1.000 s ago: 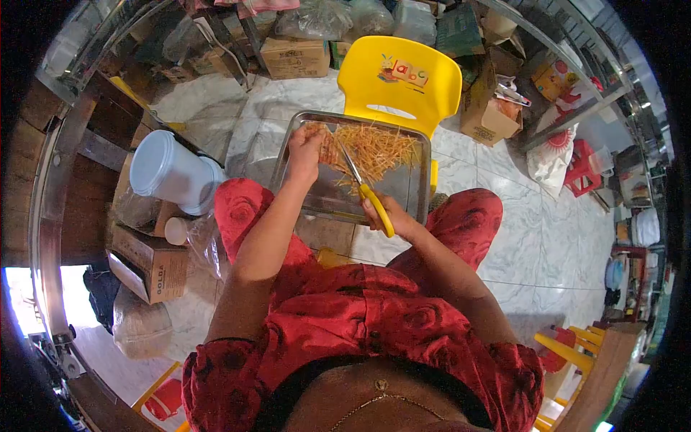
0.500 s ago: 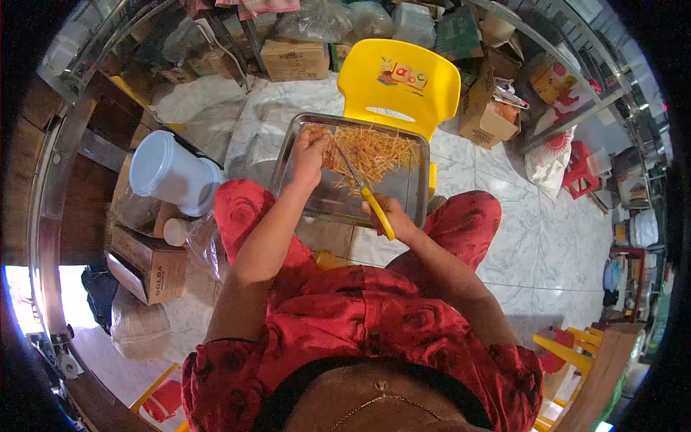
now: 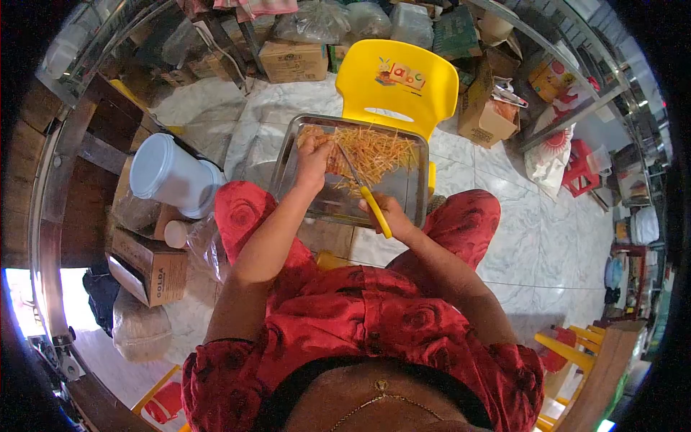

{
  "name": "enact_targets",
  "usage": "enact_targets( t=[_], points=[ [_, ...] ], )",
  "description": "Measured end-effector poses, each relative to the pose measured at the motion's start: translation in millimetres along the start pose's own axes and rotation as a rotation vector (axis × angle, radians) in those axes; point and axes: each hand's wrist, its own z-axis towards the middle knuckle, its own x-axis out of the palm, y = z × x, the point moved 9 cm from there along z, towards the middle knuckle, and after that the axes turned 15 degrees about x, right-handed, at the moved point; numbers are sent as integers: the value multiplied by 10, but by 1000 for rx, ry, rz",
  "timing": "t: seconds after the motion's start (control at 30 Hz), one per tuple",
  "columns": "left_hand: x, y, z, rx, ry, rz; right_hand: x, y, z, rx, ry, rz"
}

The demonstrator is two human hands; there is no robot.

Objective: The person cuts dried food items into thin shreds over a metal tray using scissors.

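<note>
A metal tray [image 3: 327, 210] sits at my knees with a heap of thin orange-yellow strips [image 3: 374, 153] across its far half. My left hand [image 3: 314, 164] is closed on a reddish-brown bunch of strips [image 3: 333, 163] at the tray's left side; its exact kind is unclear. In my right hand [image 3: 389, 214], near the tray's front right, are yellow-handled scissors [image 3: 376, 210]. Their blades point up and left, with the tips beside the fingers of my left hand. Part of the handle is hidden by my right hand.
A yellow chair [image 3: 397, 72] stands just beyond the tray. To the left are a white bucket [image 3: 162, 173] and a cardboard box [image 3: 160, 273]. Another open box [image 3: 484, 122] lies right of the chair, near a red stool [image 3: 578, 169] and metal shelving.
My left hand has shifted slightly toward me and to the right, nearer the scissors. The scissors and my right hand are almost unmoved.
</note>
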Motion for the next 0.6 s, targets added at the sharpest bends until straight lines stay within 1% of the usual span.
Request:
enact_targets(
  t=[0.03,0.13,0.17,0.23,0.3,0.33,0.37,0.43,0.47,0.53,0.6],
  points=[
    [-1,16,9,4,4,-11,-3,-10,20,0,-1,0],
    [-26,-33,3,21,-24,40,14,23,64,-97,45,58],
    [-20,-66,-3,22,-24,40,33,-7,76,-68,79,66],
    [7,-39,-37,-44,10,23,58,-28,99,-40,115,74],
    [26,53,-88,-43,24,31,7,-44,138,-9,5,-136],
    [40,100,-113,-42,39,38,14,-43,140,-10,6,-135],
    [25,137,-132,-43,39,38,-16,11,126,-65,-50,-161],
    [124,177,-231,-183,82,-41,-53,34,136,-119,-106,-188],
    [154,144,-245,-184,82,-41,-63,-20,188,-115,-113,-195],
    [98,121,-260,-193,-2,40,-64,26,156,-110,-121,-202],
    [128,132,-259,-221,30,-10,-109,124,70,-142,-160,-199]
  ],
)
